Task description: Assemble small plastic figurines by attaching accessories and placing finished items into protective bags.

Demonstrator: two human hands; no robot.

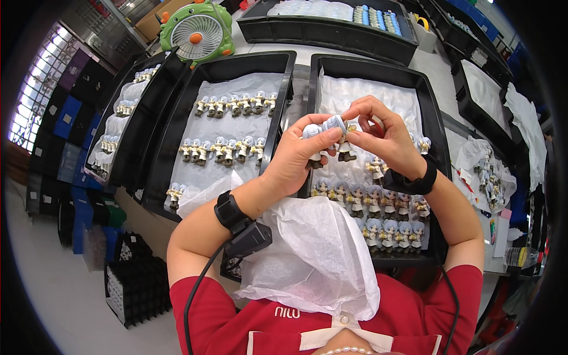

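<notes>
My left hand (pixel 287 158) is closed around a small figurine (pixel 334 123) with pale blue hair, a white outfit and dark boots. A second such figurine (pixel 311 131) is tucked in the same hand, partly covered by the fingers. From the other side, my right hand (pixel 387 135) pinches with thumb and forefinger at the first figurine's front, where a bit of yellow shows. Both hands are above a black tray (pixel 435 97) lined with white sheet. Rows of matching figurines (pixel 373 198) stand in its nearer part.
Left of it, another black tray (pixel 288 77) holds figurine rows, with one more tray (pixel 127 133) beyond. White sheeting (pixel 307 254) drapes over the near edge. A green fan (pixel 198 32) stands at the back left; a black bin (pixel 331 41) is at the back.
</notes>
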